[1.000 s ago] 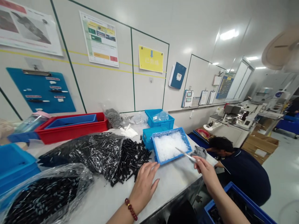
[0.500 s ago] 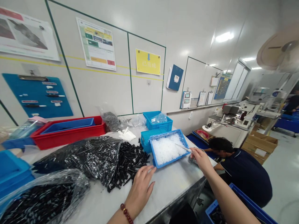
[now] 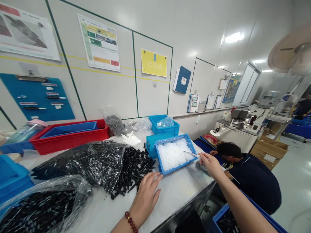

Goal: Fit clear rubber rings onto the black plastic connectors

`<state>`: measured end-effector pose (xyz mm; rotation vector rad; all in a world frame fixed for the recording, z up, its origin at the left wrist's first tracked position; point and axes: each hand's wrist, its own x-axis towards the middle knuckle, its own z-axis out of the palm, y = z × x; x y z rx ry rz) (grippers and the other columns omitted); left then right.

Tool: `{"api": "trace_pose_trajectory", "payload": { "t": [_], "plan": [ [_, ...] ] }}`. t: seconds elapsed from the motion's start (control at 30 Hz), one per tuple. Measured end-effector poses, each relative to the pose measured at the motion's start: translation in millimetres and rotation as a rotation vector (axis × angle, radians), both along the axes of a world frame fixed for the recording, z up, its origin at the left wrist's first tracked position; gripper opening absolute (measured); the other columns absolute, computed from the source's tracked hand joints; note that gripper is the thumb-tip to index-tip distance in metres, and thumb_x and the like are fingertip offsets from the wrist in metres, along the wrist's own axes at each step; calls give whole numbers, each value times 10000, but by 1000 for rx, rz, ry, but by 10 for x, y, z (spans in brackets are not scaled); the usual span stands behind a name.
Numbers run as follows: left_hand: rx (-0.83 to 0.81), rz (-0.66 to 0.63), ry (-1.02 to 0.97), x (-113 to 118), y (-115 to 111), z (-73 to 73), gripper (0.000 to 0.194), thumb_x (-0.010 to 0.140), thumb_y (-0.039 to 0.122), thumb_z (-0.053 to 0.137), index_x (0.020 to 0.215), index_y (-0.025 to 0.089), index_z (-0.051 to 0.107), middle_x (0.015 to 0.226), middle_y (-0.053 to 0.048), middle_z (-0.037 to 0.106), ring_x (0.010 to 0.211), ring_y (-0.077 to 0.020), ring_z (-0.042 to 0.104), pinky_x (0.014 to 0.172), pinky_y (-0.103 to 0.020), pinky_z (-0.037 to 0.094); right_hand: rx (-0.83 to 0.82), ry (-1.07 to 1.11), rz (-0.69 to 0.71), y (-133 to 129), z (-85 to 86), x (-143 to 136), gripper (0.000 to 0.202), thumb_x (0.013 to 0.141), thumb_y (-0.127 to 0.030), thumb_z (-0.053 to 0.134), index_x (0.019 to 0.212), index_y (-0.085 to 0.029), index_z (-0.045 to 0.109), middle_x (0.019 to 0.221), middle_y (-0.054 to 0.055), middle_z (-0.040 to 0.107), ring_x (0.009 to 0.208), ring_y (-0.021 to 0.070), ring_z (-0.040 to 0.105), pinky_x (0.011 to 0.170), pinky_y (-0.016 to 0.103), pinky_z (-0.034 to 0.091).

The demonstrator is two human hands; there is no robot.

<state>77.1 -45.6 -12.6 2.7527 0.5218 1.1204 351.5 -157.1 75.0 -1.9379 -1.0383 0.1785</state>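
Note:
My right hand (image 3: 209,162) is closed on slim metal tweezers (image 3: 191,154), whose tip reaches over small white pieces (image 3: 173,152). These pieces fill a shallow blue bin (image 3: 177,169), tilted with its near edge on the table. Fingers stretched out, my left hand (image 3: 148,191) is by the bin's near left corner; whether the fingertips touch it I cannot tell. Left of that hand, a heap of black rod-like parts (image 3: 136,166) spills from a clear plastic bag (image 3: 89,158).
Another bag of black parts (image 3: 41,207) lies at the front left. Behind stand a red bin (image 3: 70,142) and a light-blue bin (image 3: 167,129). A person (image 3: 250,181) crouches right of the table, near a blue crate (image 3: 217,216) on the floor.
My hands stay almost still, the tweezers over the white pieces. The crouching person has shifted a little, and one of their hands now shows near the table's far right end.

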Motion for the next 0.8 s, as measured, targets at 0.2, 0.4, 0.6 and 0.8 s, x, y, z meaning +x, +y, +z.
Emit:
{"api": "trace_pose_trajectory", "payload": {
  "t": [0.2,0.4,0.6,0.8],
  "plan": [
    [1,-4,-3,1,-4,13,384,842,143,428,1219,210,463,1161,-102,536,1097,-258,482,891,-466,473,-12,13,0,20,12,32,299,741,-420,416,727,-207,626,553,0,585,539,166,509,565,277,350],
    [0,-1,9,4,9,2,368,835,137,435,1193,208,489,1159,-98,542,1098,-256,481,893,-462,476,57,149,18,235,-129,27,225,692,-386,496,682,-202,625,537,-4,578,536,150,489,553,257,339],
    [15,-11,-9,-1,29,-10,364,833,137,431,1184,202,503,1132,-106,560,1066,-256,501,871,-459,491,156,350,20,363,-241,26,374,702,-468,439,847,-169,611,595,1,570,487,113,426,456,223,306],
    [12,-10,1,6,21,-32,368,834,141,436,1191,204,497,1155,-99,551,1092,-256,491,893,-460,481,240,457,40,245,-177,83,405,664,-491,486,864,-159,603,612,9,550,469,98,405,427,210,291]
  ]
}}
